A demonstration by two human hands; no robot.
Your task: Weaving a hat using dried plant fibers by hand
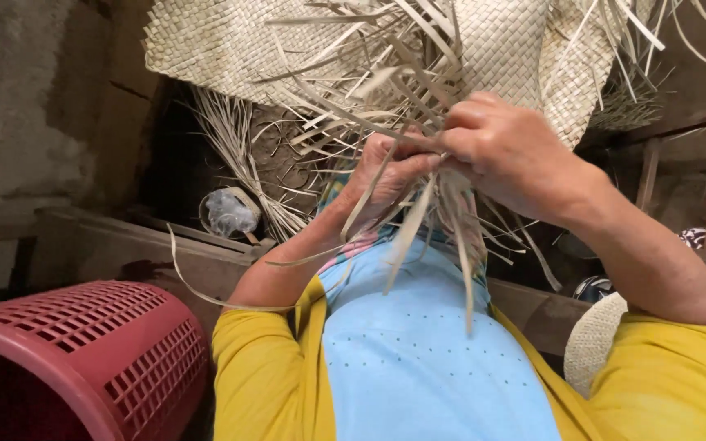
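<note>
- Hands meet at 12 o'clock of frame centre, both working loose strips at the unfinished edge of a woven mat.
- Left hand: fingers curled shut round a bunch of strips, thumb pressing them; palm side partly hidden, so exact grip on each strip can't be told.
- Right hand: closed, knuckles up, pinching strips just at 3 o'clock of the left hand; the two hands touch.
- Key relation: mat lies at 12 o'clock from both hands, touching them via the strips. Strips' long axis runs roughly 12 to 6, free ends hanging down over the person's blue top. Woven edge sits just above the right hand's knuckles, so right hand looks nearer to it; left hand sits a bit lower, w/ the hanging ends.
- Other bits: red plastic basket at 8 o'clock, well apart; bundle of dry strips at 10 o'clock; clear plastic bag near it; pale woven round piece at 4 o'clock, under the right arm.
</note>
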